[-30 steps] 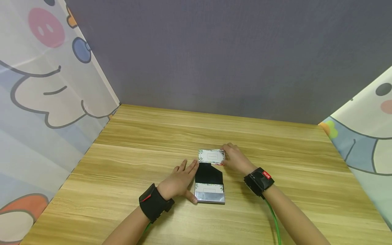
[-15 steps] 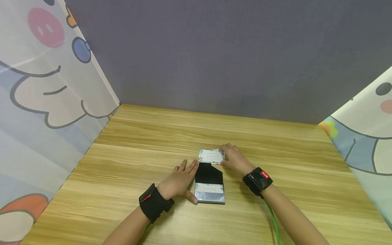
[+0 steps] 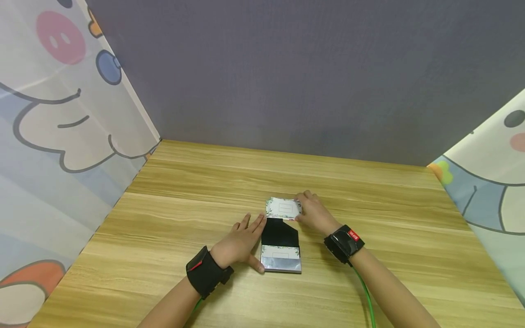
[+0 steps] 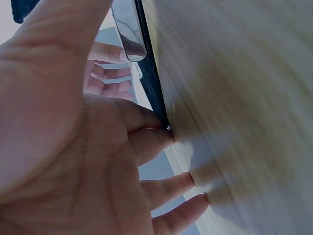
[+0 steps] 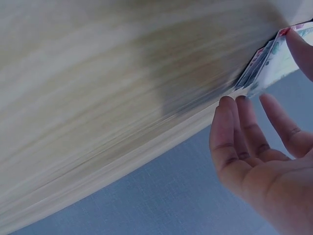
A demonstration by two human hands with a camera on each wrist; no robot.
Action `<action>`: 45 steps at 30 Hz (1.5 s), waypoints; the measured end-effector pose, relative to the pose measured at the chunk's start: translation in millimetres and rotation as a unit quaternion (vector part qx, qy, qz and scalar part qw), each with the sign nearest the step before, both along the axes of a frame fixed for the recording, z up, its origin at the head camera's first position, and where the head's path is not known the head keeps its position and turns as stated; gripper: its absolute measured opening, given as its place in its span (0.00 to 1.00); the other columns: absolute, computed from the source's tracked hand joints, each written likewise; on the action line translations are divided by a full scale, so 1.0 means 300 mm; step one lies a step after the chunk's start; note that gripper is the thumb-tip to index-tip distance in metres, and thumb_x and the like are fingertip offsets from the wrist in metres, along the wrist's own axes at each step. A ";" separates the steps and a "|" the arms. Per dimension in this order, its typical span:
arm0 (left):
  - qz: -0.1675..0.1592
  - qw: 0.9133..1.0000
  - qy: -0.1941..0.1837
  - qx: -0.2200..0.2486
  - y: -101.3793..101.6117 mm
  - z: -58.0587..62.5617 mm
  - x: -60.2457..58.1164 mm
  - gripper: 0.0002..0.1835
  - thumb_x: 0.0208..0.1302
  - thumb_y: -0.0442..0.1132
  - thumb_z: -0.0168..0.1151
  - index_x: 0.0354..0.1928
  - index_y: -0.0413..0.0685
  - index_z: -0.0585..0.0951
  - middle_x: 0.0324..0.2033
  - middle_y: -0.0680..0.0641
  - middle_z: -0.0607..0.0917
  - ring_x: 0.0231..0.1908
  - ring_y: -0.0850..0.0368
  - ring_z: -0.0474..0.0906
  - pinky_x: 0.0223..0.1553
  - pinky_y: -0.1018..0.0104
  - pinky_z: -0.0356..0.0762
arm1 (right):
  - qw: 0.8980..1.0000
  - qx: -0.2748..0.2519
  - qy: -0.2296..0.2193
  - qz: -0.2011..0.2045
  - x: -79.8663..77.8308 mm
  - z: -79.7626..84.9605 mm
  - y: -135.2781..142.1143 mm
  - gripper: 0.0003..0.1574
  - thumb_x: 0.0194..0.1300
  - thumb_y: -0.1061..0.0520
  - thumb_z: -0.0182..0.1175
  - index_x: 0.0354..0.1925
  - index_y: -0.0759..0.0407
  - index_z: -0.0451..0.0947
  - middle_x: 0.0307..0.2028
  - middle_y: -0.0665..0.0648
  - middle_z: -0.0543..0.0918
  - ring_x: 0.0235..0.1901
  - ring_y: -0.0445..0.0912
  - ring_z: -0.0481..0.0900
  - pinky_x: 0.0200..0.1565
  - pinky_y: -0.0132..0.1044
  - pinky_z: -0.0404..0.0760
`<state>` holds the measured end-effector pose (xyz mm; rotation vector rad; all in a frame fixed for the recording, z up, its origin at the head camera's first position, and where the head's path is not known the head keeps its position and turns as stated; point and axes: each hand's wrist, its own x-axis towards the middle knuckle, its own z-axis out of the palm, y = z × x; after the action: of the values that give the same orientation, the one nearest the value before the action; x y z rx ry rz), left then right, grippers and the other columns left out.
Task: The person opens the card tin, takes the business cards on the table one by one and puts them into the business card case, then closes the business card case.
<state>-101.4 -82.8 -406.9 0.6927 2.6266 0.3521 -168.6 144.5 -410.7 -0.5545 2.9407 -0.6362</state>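
An opened card case [image 3: 280, 233] lies on the table, its black flap folded away and its shiny metal pocket [image 3: 280, 264] nearest the person. A leaf-bordered card [image 3: 280, 251] shows in the pocket. The left hand [image 3: 239, 243] lies along the case's left side, fingers spread and straight, thumb at the pocket's corner and fingertips by the flap; the left wrist view has fingertips on the wood. Beyond the flap, the right hand [image 3: 315, 214] pinches a white leaf-bordered card [image 3: 283, 208] by its right end, between thumb and fingers. Layered card edges [image 5: 255, 66] show beneath it in the right wrist view.
The wood-grain table [image 3: 197, 191] extends around both hands. A grey panel [image 3: 279, 82] rises along its far edge, and cartoon-printed curtains [image 3: 78, 127] hang at the sides. Each wrist wears a black strap [image 3: 344, 243] with a green cable.
The right hand's card has bowed, and its far edge has risen slightly; the red at its lower right corner shows less. The right wrist has shifted a little left. The left hand has stayed put.
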 end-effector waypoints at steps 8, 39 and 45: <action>-0.001 1.000 0.004 0.005 -0.001 -0.001 0.002 0.68 0.30 0.63 0.71 0.71 0.44 0.44 0.71 0.45 0.46 0.69 0.37 0.39 0.64 0.41 0.49 | 1.000 -0.014 0.011 -0.009 0.000 -0.005 0.004 0.36 0.45 0.61 0.70 0.54 0.65 0.71 0.43 0.60 0.70 0.41 0.51 0.66 0.40 0.40 0.71; -0.005 1.000 0.010 0.012 -0.007 -0.001 0.005 0.68 0.30 0.62 0.71 0.71 0.43 0.45 0.71 0.44 0.47 0.69 0.35 0.40 0.63 0.40 0.50 | 0.997 -0.065 0.015 -0.023 0.006 0.016 0.015 0.13 0.61 0.71 0.51 0.45 0.68 0.73 0.40 0.67 0.81 0.28 0.46 0.74 0.26 0.31 0.68; -0.010 1.000 0.013 0.011 -0.006 0.000 0.005 0.68 0.31 0.63 0.71 0.71 0.42 0.44 0.71 0.44 0.46 0.69 0.35 0.40 0.63 0.40 0.50 | 0.997 -0.073 0.038 -0.010 0.019 0.019 0.017 0.12 0.58 0.72 0.52 0.42 0.68 0.75 0.37 0.67 0.82 0.29 0.46 0.76 0.26 0.31 0.71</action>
<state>-99.8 -84.5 -406.9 0.7359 2.6410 0.3693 -163.0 149.7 -405.1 -0.5742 2.9911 -0.8553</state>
